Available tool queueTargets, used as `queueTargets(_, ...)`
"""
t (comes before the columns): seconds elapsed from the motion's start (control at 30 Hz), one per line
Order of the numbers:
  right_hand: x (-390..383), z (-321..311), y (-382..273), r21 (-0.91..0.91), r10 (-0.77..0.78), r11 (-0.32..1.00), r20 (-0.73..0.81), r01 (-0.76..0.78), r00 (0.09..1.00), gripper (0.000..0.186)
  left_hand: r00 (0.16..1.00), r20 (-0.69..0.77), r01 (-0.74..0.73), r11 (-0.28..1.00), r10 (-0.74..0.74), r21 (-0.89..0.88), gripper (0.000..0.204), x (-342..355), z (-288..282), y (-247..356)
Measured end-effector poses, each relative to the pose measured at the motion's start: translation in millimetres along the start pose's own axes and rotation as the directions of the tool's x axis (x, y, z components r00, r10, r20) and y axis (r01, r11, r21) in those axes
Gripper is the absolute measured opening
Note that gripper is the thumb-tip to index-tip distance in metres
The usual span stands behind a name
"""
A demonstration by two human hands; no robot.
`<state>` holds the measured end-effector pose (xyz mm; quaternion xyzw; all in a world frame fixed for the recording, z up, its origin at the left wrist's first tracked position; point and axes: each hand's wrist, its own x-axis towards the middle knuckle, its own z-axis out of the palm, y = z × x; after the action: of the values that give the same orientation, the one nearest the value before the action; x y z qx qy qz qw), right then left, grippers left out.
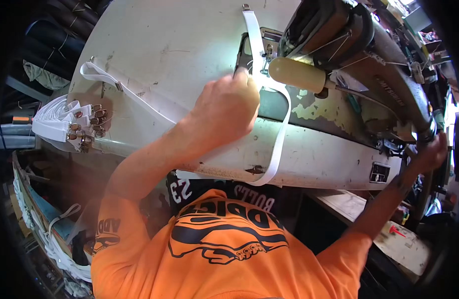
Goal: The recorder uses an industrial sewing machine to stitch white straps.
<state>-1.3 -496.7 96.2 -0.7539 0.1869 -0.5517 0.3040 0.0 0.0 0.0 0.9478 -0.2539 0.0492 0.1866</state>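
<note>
Positioning your hands well apart, you work across a pale table [155, 35] at a sewing machine [396, 92] set at 2 o'clock. Your left hand [227, 107] lies just above centre, toward 12 o'clock, back upward and fingers curled beside a white strap [283, 133] at the needle area; you cannot tell whether the fingertips pinch it. Your right hand [433, 153] is at 3 o'clock, raised to the far end of the machine; blur hides whether the fingers close there.

The white strap extends from a metal clip [246, 7] at 12 o'clock, down past the needle area, then loops to the right of your left hand and drops over the near table edge toward 5 o'clock. A cream, rounded lamp [296, 73] stands at 1 o'clock, near the strap.

A second strap [145, 102], fitted with a metal slider [119, 86], runs from 10 o'clock to your left forearm. At 9 to 10 o'clock, a bundle of white straps [53, 118] lies on the table, its metal clips [97, 117] facing you. Further white bands [53, 254] hang at 8 o'clock; a red object [398, 230] lies at 4 o'clock.
</note>
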Motion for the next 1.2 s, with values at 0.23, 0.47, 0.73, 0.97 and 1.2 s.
queueTargets(0.23, -253.3, 32.7, -150.6, 0.2, -0.415, 0.871, 0.787, 0.448, 0.455, 0.07, 0.976, 0.216, 0.0, 1.0, -0.003, 0.015, 0.021, -28.5, -13.3, 39.0)
queueTargets(0.47, -217.3, 72.2, -137.9, 0.307, -0.374, 0.92, 0.877, 0.245, 0.302, 0.015, 0.893, 0.444, -0.018, 0.992, 0.071, -0.123, 0.022, -44.1, -52.5, 30.0)
queueTargets(0.73, -211.8, 116.6, -135.6, 0.334, -0.339, 0.941, 0.932, 0.06, 0.126, 0.032, 0.999, 0.043, 0.013, 1.0, -0.013, -0.018, 0.042, 31.9, -35.6, -40.6)
queueTargets(0.97, -238.7, 118.4, -121.9, 0.457, -0.446, 0.889, 0.842, 0.04, 0.302, 0.026, 0.985, -0.079, -0.17, 0.959, 0.155, -0.228, 0.054, 43.7, 8.1, -55.9)
queueTargets(1.2, -242.9, 120.8, -116.5, 0.501, -0.487, 0.865, 0.817, 0.038, 0.309, 0.028, 0.985, -0.055, -0.172, 0.952, 0.164, -0.253, 0.035, 47.8, 7.5, -66.8)
